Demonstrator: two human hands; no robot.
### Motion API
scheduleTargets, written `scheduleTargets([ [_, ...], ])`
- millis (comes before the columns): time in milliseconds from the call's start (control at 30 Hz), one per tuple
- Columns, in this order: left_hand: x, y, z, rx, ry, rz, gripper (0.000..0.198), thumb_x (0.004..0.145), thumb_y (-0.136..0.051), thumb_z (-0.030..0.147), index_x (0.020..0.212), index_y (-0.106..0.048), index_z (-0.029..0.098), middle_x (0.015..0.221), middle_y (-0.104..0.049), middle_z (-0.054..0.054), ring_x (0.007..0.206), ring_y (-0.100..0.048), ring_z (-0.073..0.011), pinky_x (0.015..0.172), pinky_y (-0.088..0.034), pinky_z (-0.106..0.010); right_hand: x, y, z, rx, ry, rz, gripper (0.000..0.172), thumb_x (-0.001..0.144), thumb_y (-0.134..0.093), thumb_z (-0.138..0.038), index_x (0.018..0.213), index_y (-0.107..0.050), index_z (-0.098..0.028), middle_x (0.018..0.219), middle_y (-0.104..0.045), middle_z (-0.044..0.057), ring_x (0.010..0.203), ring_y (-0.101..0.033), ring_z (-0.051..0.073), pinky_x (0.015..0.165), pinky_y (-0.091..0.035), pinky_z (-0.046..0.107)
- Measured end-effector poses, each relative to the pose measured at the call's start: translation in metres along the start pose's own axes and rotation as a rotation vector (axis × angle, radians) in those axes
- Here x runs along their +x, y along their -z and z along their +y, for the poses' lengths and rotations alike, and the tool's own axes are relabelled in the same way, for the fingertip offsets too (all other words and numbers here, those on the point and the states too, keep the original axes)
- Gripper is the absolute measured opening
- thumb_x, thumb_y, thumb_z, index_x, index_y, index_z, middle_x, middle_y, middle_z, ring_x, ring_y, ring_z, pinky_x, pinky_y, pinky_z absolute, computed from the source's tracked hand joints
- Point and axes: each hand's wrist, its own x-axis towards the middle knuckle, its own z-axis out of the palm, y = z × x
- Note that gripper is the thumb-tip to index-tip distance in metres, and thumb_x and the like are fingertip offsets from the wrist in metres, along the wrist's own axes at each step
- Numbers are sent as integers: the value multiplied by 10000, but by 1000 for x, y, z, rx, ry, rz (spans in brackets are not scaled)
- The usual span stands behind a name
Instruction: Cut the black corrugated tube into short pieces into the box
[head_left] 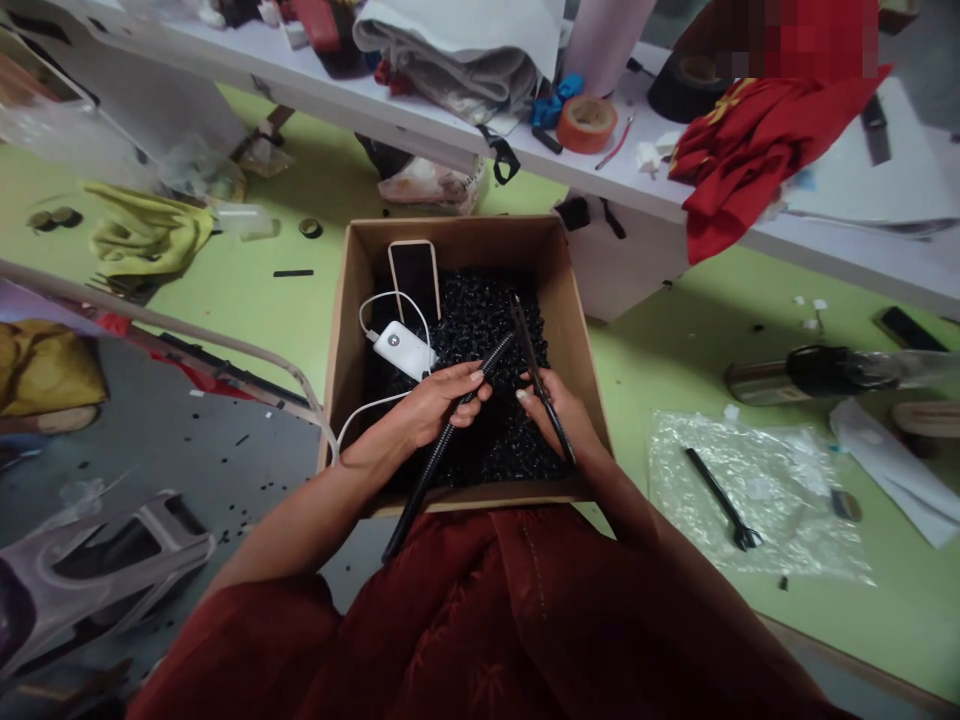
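Note:
My left hand [442, 400] is closed around a black ribbed tube [429, 470], which slants from my lap up over a cardboard box [592, 400]. In my right hand [559, 410] is a long dark tool that looks like a pair of scissors [529, 345], its blades pointing away from me. The tube's far end lies close beside the blades; I cannot tell if they touch. Below both hands, many small black pieces [484, 300] fill the box. A phone [415, 275] leans inside at the back left, near a white power bank [405, 350] with a white cable.
A white shelf [450, 140] crosses the back, bearing orange tape [586, 123] and red cloth [750, 150]. On the green surface at right lie a clear plastic bag [675, 450], a black rod with a claw-like end [720, 495] and a metal flask [765, 382]. A plastic stool [150, 540] stands at lower left.

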Motion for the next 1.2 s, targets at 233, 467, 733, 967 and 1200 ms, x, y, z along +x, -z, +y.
scheduleTargets([
  [233,2,2,-1,-40,6,3,290,850,-550,278,995,-647,47,713,-579,-46,497,-466,-59,439,-330,-190,1,-1,4,-1,-12,-30,391,829,-516,-475,1124,-522,-219,902,-650,55,756,-639,209,719,-485,351],
  [467,-2,-1,1,-90,-113,-63,201,811,-616,211,973,-641,95,673,-538,-5,503,-469,-52,443,-331,-167,1,-1,6,46,-18,8,410,821,-519,-484,1147,-532,-235,899,-650,49,752,-632,201,750,-478,364],
  [733,-1,4,3,-206,51,-187,336,904,-455,351,1007,-632,85,587,-427,30,393,-330,-29,340,-230,-150,1,-1,6,51,-18,-7,427,814,-521,-488,1147,-531,-221,915,-646,51,764,-629,196,754,-467,353],
  [967,-8,-1,6,-24,-35,-81,263,847,-557,324,957,-643,101,619,-469,19,396,-324,-15,350,-216,-167,1,0,4,56,-32,-15,420,819,-523,-503,1140,-522,-231,934,-644,55,773,-633,202,748,-468,358],
  [1200,-6,-1,2,376,-403,273,229,811,-617,316,961,-623,143,674,-572,13,458,-384,-41,431,-274,-188,1,0,1,47,-26,8,387,825,-527,-470,1127,-512,-228,912,-637,44,758,-624,185,758,-459,348],
])
